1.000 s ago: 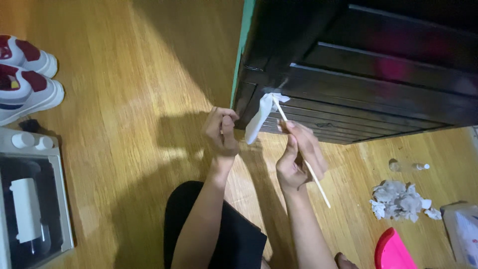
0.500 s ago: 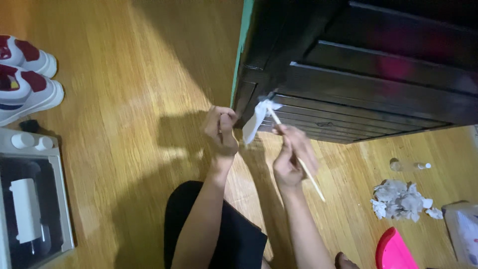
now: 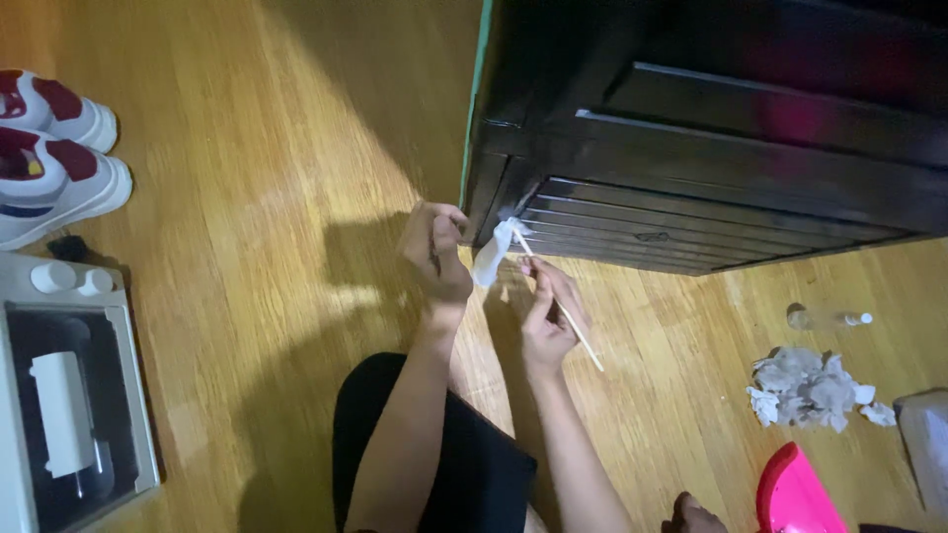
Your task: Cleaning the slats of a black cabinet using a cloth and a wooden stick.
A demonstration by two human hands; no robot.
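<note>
- Your right hand (image 3: 549, 314) pinches a thin pale wooden stick (image 3: 561, 308) between the fingers, closed firmly on it; the stick slants up to the left towards the dark cabinet.
- A white tissue (image 3: 493, 251) is wrapped over the upper tip of the stick and hangs down from it, with the tip pressed against the lower left corner of the black louvred cabinet door (image 3: 711, 168).
- Your left hand (image 3: 436, 253) is curled into a loose fist just left of the tissue, close to the cabinet's edge; whether it grips a corner of the tissue you cannot tell from here.
- The two hands sit near each other but apart, with the tissue hanging between them.
- On the wooden floor (image 3: 276, 178) to your right lies a heap of crumpled tissues (image 3: 810, 387), with a small clear bottle (image 3: 825, 318) beyond it and a pink object (image 3: 795, 494) nearer you.
- Far to your left sit a pair of red-and-white shoes (image 3: 54, 158) and a grey tray (image 3: 69, 395).
</note>
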